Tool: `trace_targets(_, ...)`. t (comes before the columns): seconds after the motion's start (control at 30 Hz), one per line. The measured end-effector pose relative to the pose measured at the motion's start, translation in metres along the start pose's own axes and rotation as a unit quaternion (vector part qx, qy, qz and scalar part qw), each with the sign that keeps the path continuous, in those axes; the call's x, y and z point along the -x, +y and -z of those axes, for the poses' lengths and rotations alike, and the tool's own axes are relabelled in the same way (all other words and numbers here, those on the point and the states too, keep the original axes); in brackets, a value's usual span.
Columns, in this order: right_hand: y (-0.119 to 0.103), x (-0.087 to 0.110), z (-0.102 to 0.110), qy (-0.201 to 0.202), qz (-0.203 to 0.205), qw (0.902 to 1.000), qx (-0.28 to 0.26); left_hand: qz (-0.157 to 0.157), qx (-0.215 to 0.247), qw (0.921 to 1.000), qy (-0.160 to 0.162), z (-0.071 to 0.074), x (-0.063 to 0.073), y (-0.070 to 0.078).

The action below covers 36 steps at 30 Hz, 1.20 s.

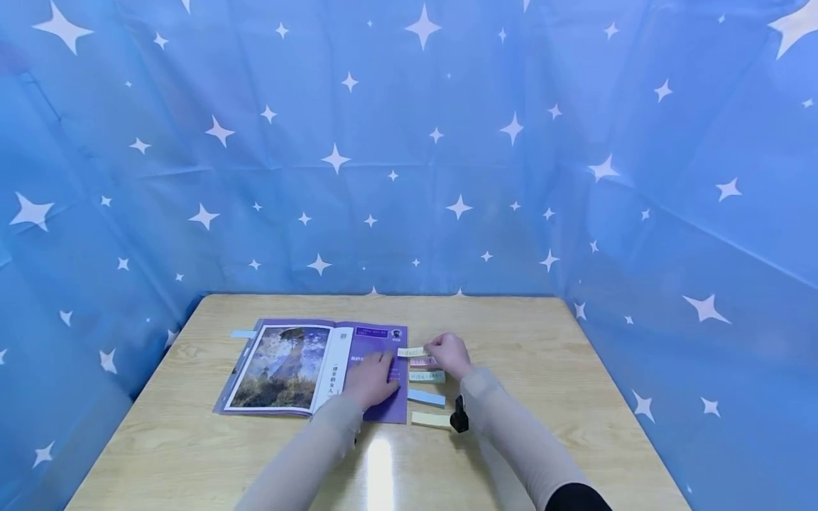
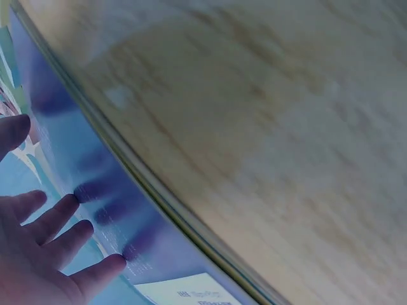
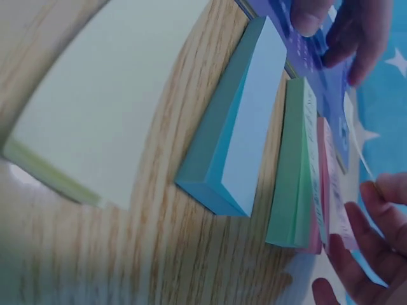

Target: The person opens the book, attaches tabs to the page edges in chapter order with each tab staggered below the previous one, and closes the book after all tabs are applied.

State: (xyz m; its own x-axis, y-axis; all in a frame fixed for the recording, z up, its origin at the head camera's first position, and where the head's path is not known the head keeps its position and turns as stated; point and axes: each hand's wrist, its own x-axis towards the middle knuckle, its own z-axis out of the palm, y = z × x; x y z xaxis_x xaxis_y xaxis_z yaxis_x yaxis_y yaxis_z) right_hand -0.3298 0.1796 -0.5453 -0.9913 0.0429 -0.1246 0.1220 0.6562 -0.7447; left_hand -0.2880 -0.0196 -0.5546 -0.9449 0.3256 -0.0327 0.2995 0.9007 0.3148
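Note:
An open book (image 1: pixel 322 397) lies on the table, with a painting (image 1: pixel 277 369) on its left page and a purple page (image 1: pixel 393 411) on the right. My left hand (image 1: pixel 369 383) rests on that purple page, fingers spread, fingertips touching the paper. At the page's right edge my right hand (image 1: pixel 449 355) pinches a pale yellow sticky note strip (image 1: pixel 410 352) with writing on it; its free end overlaps the page. Right below this hand lie a pink sticky note pad (image 3: pixel 331 184) and a green one (image 3: pixel 292 190), both with writing.
Nearer the front, a blue sticky note pad (image 1: pixel 427 398) and a pale yellow pad (image 1: pixel 430 420) lie beside the book. A light blue tab (image 1: pixel 243 333) sticks out from the book's left edge. Behind the wooden table (image 1: pixel 543 440) hangs a blue star-patterned curtain (image 1: pixel 396 213).

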Motion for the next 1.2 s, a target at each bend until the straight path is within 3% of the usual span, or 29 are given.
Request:
trace_targets(0.27, 0.001, 0.005, -0.003, -0.005, -0.018, 0.9998, -0.007, 0.0, -0.035, 0.9991, -0.023, -0.006, 0.004, 0.004)
trace_targets(1.2, 0.004, -0.005, -0.005, -0.011, 0.006, 0.9998, -0.013, 0.005, -0.101, 0.9942, -0.036, -0.009, -0.005, 0.006)
